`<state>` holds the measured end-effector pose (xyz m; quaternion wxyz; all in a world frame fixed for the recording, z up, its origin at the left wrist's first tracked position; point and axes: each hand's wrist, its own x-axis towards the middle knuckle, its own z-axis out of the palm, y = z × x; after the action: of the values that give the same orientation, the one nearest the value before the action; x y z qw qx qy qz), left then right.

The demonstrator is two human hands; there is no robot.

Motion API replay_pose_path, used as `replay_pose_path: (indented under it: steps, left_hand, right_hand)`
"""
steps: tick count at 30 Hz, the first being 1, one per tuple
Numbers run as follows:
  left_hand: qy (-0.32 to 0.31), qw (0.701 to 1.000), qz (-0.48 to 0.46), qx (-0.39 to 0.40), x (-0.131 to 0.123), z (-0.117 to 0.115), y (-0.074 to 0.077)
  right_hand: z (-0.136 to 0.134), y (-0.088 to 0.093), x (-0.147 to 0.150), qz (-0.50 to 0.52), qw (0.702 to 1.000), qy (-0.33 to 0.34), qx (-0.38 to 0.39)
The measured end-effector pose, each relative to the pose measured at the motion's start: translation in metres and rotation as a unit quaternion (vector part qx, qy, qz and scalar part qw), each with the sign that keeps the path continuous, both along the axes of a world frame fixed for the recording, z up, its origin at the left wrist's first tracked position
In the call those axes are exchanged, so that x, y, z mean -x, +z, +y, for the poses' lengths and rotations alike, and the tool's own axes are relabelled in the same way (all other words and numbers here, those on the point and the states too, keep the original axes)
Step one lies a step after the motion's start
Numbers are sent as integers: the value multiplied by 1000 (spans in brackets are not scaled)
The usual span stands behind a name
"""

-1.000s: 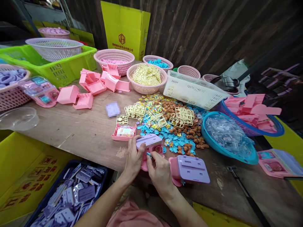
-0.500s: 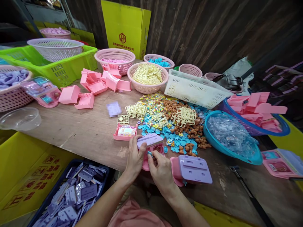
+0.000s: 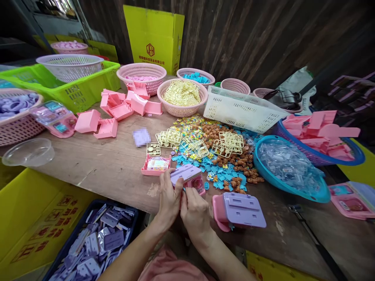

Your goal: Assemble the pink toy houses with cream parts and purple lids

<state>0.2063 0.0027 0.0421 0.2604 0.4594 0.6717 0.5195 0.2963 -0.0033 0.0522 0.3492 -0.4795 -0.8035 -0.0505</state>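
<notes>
My left hand (image 3: 170, 196) is closed around the left side of a small pink and purple plastic toy box (image 3: 187, 174), its thumb near the front. Close against it, my right hand (image 3: 195, 208) pinches a small blue plastic piece (image 3: 184, 189), mostly covered by the fingers, at the toy's front. Whether the piece is seated in the toy is hidden. A loose blue round part (image 3: 206, 185) lies just right of the toy. Further right, a second pink toy box with a purple panel (image 3: 244, 210) rests on the table. Behind my left hand sits an open pink tray with a printed packet (image 3: 157, 164).
Loose blue pieces (image 3: 215, 171), brown bear figures (image 3: 234, 182) and cream frames (image 3: 227, 143) spread beyond my hands. Right are a blue basin of clear bags (image 3: 288, 168) and a black-handled tool (image 3: 318, 242). A bin of purple parts (image 3: 96, 238) stands lower left. Baskets (image 3: 181, 111) line the back.
My right hand has shifted slightly left and closed in over the blue piece, covering more of it and the toy's lower front. The view has tilted slightly.
</notes>
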Motion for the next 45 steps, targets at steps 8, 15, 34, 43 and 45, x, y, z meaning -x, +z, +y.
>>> replay_pose_path:
  steps: [8,15,34,43,45]
  left_hand:
    - [4,1000,-2,3,-1,-1,0]
    - [-88,993,49,-56,30,-4,-19]
    - [-95,984,100,-116,70,-10,15]
    - [-223,868,-423,133,37,54,57]
    - [-286,801,-492,188,29,69,57]
  right_hand:
    - [1,-10,2,7,1000,3,18]
    - [-1,9,-25,17,975,91,201]
    - [118,13,-59,-353,854,203,325]
    - [119,70,-40,-177,932,216,232]
    - [113,73,-32,-150,942,217,205]
